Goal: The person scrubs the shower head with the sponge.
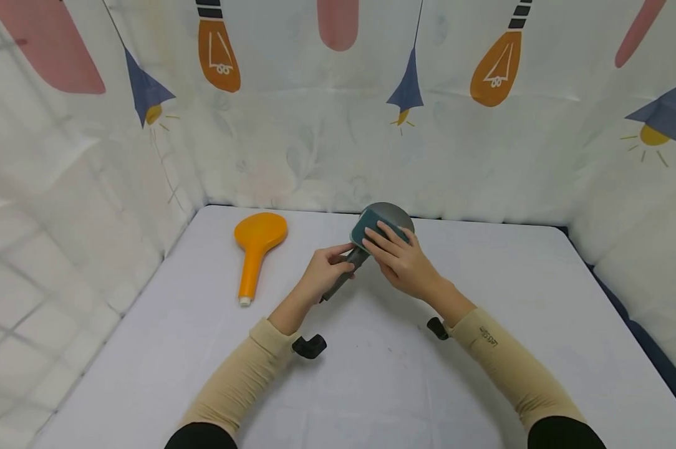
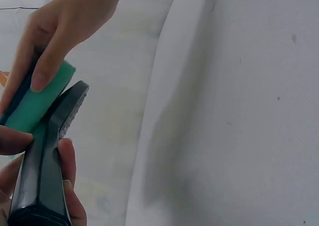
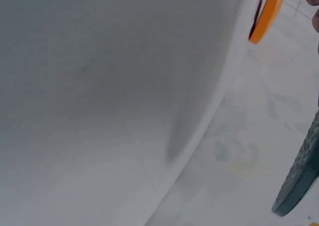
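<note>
A dark grey shower head (image 1: 393, 213) is held up above the far part of the table, its round head up and its handle slanting down to the left. My left hand (image 1: 328, 271) grips the handle, thumb on one side and fingers on the other. My right hand (image 1: 401, 260) holds a green sponge (image 2: 59, 86) against the back of the round head, fingers spread over the sponge's darker side and thumb along its edge. In the left wrist view, the nozzle side of the shower head (image 2: 67, 111) faces away from the sponge.
An orange shower head (image 1: 259, 234) with a white handle end lies on the white-covered table (image 1: 371, 386), left of my hands. A pale curtain (image 1: 327, 143) printed with lamps and bulbs hangs behind the table's far edge. Black wrist mounts (image 1: 310, 347) stick out below both wrists.
</note>
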Demonstrator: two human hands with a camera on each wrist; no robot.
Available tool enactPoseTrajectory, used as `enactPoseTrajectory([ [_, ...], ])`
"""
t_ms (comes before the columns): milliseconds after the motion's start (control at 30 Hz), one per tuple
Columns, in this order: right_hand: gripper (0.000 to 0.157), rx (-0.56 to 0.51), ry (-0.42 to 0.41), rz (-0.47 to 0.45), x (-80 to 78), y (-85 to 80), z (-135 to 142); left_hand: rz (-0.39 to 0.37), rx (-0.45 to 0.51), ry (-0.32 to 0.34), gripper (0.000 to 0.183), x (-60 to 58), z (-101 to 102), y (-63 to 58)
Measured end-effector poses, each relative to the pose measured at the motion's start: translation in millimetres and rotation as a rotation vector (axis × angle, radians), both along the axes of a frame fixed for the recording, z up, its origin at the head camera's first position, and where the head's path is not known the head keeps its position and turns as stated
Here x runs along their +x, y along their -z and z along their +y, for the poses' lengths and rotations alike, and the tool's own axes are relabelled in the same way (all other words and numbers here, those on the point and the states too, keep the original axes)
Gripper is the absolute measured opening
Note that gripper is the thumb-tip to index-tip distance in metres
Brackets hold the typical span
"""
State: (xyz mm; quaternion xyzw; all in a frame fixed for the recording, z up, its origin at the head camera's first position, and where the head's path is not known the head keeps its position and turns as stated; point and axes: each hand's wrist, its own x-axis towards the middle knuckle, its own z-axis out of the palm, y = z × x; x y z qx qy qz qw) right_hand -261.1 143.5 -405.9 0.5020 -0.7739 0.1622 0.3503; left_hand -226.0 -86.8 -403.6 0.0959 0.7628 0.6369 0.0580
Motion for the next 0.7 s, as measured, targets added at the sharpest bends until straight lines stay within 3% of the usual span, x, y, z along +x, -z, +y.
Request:
enactPoseTrajectory([
  [133,0.037,-0.047,-0.014,0.007,-2.1,6.4,18,0.008,0.01,0.0,0.051,-0.8,-2,-2.8],
  [400,0.048,-0.257,0.059,-0.086,-19.5,7.0,43,0.031,-0.019,0.029,0.051,2.2,-1,-7.5],
  [700,0.044,-0.369,0.206,-0.285,-20.7,-6.7,26,0.056,-0.085,0.037,0.051,7.7,3,-10.9],
])
